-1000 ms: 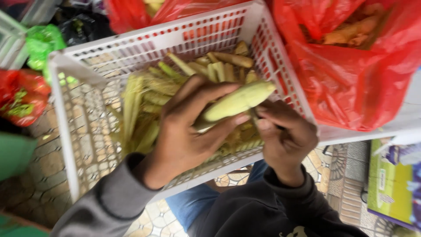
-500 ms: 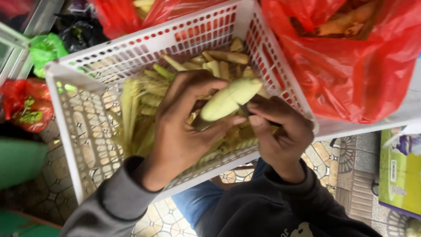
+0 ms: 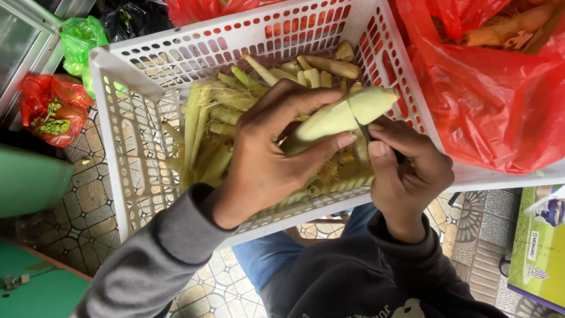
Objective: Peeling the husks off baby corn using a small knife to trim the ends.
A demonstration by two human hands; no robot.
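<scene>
My left hand (image 3: 265, 159) is shut around a pale yellow-green ear of young corn (image 3: 347, 115) and holds it tilted above a white plastic basket (image 3: 106, 65). My right hand (image 3: 406, 171) grips a small dark-bladed knife (image 3: 364, 131). The blade is pressed against the ear near its thick end, where a cut line shows. Most of the knife handle is hidden inside the fist. Below the hands, the basket holds several husks and peeled small cobs (image 3: 206, 129).
A large red plastic bag (image 3: 488, 100) with more corn sits at the right, against the basket. At the far left are a green bag (image 3: 79, 41) and a small red bag (image 3: 53, 109). A green box (image 3: 538, 253) lies at the lower right on the tiled floor (image 3: 94, 200).
Both hands and the ear have shifted slightly up and right in view. The knife stays against the ear, and a cut line now shows near its thick end.
</scene>
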